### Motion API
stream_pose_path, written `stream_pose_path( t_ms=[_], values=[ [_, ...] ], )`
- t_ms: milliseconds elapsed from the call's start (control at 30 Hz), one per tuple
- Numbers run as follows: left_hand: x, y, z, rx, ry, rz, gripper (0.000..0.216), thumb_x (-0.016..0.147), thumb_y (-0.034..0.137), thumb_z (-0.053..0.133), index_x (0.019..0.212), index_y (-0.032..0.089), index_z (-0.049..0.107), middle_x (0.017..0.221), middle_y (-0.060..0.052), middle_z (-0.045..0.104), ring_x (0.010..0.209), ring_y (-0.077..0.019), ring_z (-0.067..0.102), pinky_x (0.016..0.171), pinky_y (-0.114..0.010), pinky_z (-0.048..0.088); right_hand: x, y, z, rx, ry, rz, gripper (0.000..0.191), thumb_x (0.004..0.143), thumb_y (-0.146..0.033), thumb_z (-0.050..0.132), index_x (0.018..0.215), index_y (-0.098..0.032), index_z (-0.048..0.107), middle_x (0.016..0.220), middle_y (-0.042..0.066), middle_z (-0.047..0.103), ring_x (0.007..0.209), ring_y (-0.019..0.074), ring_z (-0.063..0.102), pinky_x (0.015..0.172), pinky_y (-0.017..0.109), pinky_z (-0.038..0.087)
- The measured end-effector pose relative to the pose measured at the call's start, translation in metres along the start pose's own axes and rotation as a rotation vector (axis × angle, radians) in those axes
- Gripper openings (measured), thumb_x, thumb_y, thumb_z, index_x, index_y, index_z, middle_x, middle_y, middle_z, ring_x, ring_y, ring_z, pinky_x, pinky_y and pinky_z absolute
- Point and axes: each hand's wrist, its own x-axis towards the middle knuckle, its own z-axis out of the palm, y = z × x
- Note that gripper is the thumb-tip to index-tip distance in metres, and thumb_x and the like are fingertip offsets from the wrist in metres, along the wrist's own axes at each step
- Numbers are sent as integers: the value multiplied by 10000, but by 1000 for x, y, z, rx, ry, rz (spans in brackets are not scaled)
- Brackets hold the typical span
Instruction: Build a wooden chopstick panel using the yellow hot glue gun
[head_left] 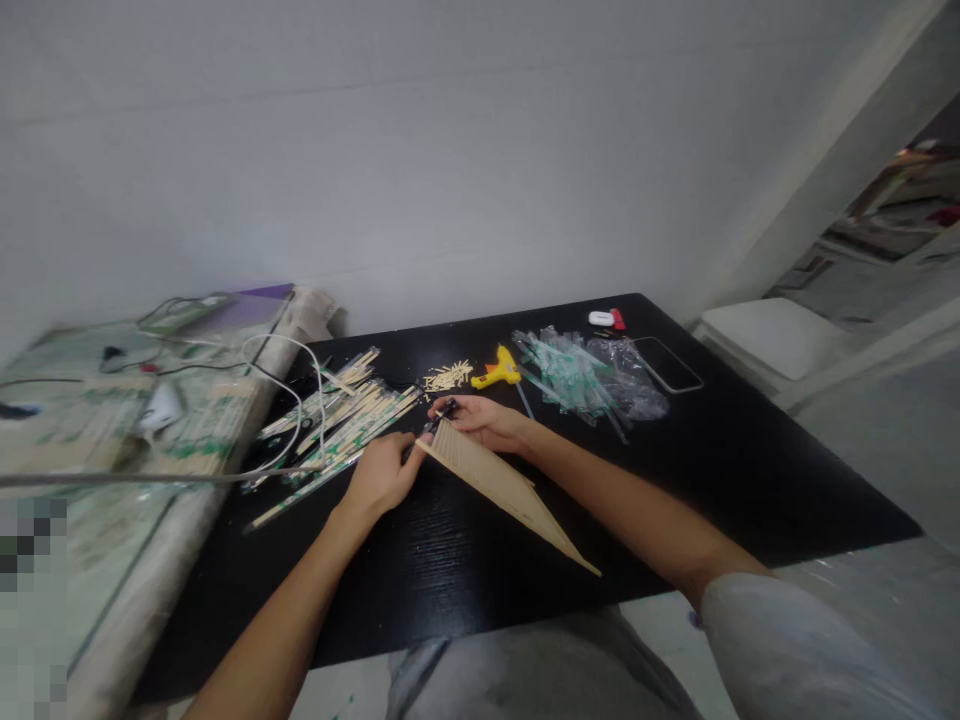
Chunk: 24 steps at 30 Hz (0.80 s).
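A flat panel of pale wooden sticks (499, 480), fanned and tapering to a point at its near end, is tilted above the black table. My right hand (484, 422) grips it along its far side, with fingers curled near the upper end. My left hand (381, 475) is closed at the panel's upper left corner, around a small dark tool (445, 409) that is mostly hidden by fingers. The tool's exact kind cannot be made out. Just beyond my hands lies a heap of short stick pieces (448, 377). Beside the heap rests a yellow glue gun (498, 370).
Wrapped chopsticks (360, 420) lie on the black table (600, 510) at left, crossed by a white cable (301, 420). Clear plastic wrappers (566, 370), a phone (667, 364) and a white case (600, 318) are at right. More chopsticks (202, 425) cover the left-hand surface.
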Motion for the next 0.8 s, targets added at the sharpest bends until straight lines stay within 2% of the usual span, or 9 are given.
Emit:
stream_pose_path(
  t_ms=[267,400,500,633,800],
  values=[
    [3,0,0,-34,-44,-130,543,990,531,394,604,202,586,619,-61,651,592,-199,548,605,-307,316,3,6,-4,-38,14,-40,502,681,-158,882,1145,-184,691,1194,57,701,1004,150,676,943,261,536],
    [4,-1,0,-87,-66,-184,613,979,606,346,561,206,548,537,-30,575,543,-185,500,580,-303,288,2,4,-5,-101,37,-56,560,692,-198,885,1210,-194,674,1289,80,680,1108,181,666,1017,307,513],
    [5,-1,-2,-126,-65,-214,661,973,667,307,543,208,510,516,-20,537,548,-186,494,581,-305,283,1,0,-6,-146,91,-37,622,649,-209,915,1215,-194,659,1258,82,692,1116,199,670,1033,342,508],
    [5,-2,-2,-165,3,-230,662,970,687,326,522,216,452,511,-8,500,549,-177,462,577,-310,280,1,-7,-8,-242,148,23,632,572,-208,954,1134,-188,666,1122,68,719,1029,206,692,944,353,556],
    [5,-6,0,-243,101,-248,634,969,669,369,523,224,440,498,7,479,540,-169,443,558,-305,282,-1,-19,-4,-452,176,13,551,616,-216,939,1106,-195,687,1054,55,718,942,186,700,902,360,577]
  ],
)
